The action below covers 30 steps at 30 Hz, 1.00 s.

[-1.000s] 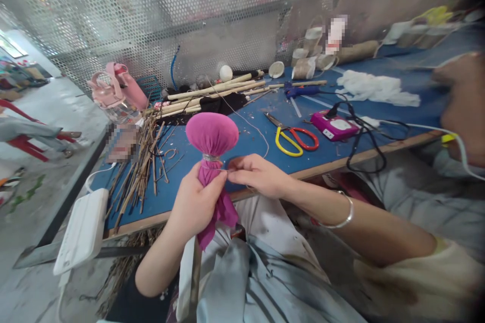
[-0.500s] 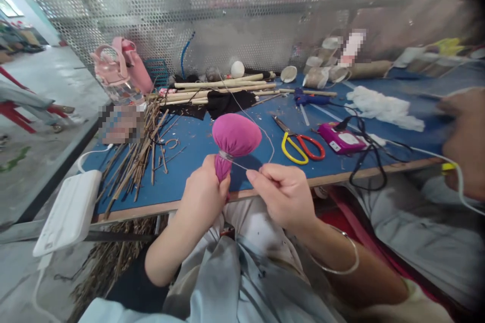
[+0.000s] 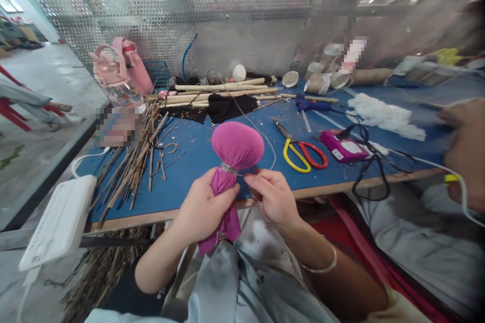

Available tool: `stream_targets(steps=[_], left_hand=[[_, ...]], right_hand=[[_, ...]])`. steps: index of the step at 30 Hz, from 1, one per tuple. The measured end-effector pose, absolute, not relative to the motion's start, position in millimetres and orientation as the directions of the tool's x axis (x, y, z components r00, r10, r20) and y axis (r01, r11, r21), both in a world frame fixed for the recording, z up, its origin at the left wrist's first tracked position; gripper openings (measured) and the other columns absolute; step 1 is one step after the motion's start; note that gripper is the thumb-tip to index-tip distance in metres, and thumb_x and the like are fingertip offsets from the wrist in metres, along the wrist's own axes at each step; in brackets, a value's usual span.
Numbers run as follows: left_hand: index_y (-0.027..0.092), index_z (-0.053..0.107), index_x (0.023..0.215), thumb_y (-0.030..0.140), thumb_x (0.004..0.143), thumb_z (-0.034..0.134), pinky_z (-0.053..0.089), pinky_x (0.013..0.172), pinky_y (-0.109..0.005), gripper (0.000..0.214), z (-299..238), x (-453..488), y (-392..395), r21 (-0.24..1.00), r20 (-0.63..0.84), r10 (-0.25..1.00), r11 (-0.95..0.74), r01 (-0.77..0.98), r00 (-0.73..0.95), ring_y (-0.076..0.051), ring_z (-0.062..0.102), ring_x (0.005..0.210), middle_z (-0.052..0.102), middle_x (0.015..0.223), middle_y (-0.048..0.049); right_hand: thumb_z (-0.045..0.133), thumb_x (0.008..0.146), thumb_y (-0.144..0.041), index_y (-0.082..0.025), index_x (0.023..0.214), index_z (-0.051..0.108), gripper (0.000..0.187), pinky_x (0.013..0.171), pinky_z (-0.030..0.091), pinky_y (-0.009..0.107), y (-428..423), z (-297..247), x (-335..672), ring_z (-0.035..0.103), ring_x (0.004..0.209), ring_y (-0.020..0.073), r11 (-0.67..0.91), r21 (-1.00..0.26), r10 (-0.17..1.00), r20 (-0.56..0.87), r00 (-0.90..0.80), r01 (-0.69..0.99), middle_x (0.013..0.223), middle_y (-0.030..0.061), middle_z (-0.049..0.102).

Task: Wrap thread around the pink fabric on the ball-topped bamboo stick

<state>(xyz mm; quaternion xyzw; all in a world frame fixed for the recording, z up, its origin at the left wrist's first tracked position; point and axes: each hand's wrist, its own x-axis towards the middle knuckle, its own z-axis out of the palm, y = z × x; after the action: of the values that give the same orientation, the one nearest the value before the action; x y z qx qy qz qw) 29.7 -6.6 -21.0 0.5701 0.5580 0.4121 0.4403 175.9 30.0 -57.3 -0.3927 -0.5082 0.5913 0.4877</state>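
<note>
magenta round-headed cloth bundle [image 3: 238, 145], leaning slightly by the blue tabletop [image 3: 189, 137], my far-off left hand [image 3: 206, 204] wrapped around its gathered neck, head above the grip, tail below, my right hand [image 3: 275, 197] pinching thin pale thread [image 3: 240, 175] just beside it

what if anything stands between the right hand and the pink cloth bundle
Nothing visible blocks it; only a thread, pinched in the right hand, spans the gap to the pink cloth bundle. The left hand grips the bundle's lower part.
</note>
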Motion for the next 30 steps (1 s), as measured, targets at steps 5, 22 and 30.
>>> stream_targets(steps=[5, 22, 30], left_hand=[[0.015, 0.049, 0.066, 0.024, 0.072, 0.06, 0.031, 0.045, -0.018, 0.015, -24.5, 25.0, -7.1, 0.932, -0.185, 0.921, 0.275, -0.235, 0.344, -0.006, 0.039, 0.046, 0.045, 0.053, 0.0042], [0.016, 0.053, 0.076, 0.044, 0.068, 0.059, 0.03, 0.032, -0.017, 0.03, -65.4, 32.6, 2.5, 0.764, -0.052, 0.697, 0.489, -0.421, 0.715, -0.005, 0.033, 0.032, 0.043, 0.046, 0.0056], [0.017, 0.049, 0.111, 0.025, 0.085, 0.046, 0.042, 0.075, -0.028, 0.027, -43.4, 47.0, -17.5, 0.956, 0.057, 0.997, -0.071, 0.285, 0.056, -0.016, 0.054, 0.08, 0.06, 0.092, -0.0038]], right_hand=[[0.073, 0.063, -0.035, -0.016, 0.046, 0.041, 0.041, 0.039, 0.016, 0.021, 44.9, -60.3, 172.1, 0.019, 0.039, 0.0029, -0.196, -0.918, 0.89, -0.019, -0.455, -0.346, 0.041, -0.0088, 0.025], [0.079, 0.059, -0.037, -0.015, 0.079, 0.064, 0.033, 0.053, 0.047, 0.023, 41.0, -41.0, 184.0, 0.055, 0.057, 0.0105, -0.222, -0.929, 0.844, -0.033, -0.535, -0.295, 0.064, 0.0002, 0.061], [0.063, 0.074, -0.033, -0.013, 0.08, 0.063, 0.021, 0.067, 0.047, 0.028, 36.3, -29.8, 178.3, 0.056, 0.068, 0.0151, 0.092, -0.994, 0.91, 0.108, -0.401, -0.058, 0.073, 0.0033, 0.063]])
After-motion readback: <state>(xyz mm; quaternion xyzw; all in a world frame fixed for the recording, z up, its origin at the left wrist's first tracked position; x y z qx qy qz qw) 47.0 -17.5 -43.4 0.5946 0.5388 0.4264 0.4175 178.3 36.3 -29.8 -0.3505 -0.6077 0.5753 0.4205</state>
